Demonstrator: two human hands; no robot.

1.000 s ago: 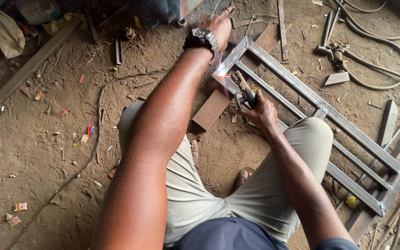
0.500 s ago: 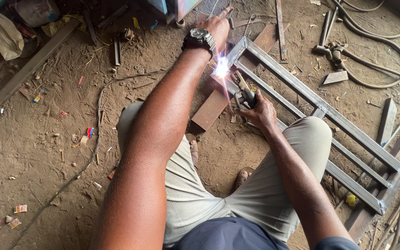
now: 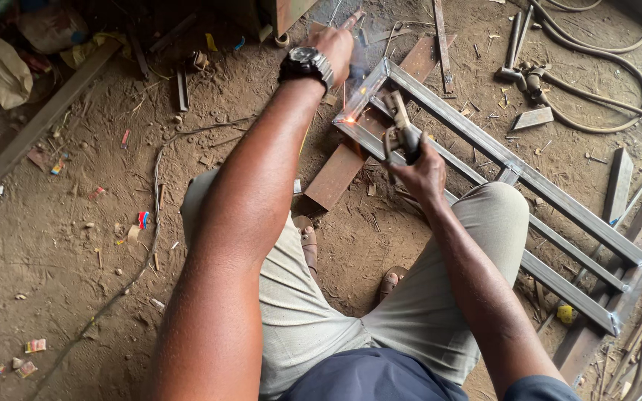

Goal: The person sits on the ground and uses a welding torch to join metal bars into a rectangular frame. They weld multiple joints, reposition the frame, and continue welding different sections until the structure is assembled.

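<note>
While our right hand (image 3: 421, 172) grips one welding holder (image 3: 399, 132) with fingers closed, our left hand (image 3: 334, 46) lies flat, fingers open, on one steel frame (image 3: 529, 178) at upper centre.

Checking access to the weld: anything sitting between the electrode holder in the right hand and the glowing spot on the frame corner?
Nothing visible. The right hand grips the electrode holder over the metal frame, and the stretch to the glowing spot is open. The left hand rests beyond the corner, off that line.

Packed dirt floor (image 3: 53, 260) (scrap-littered), lit by daylight.
</note>
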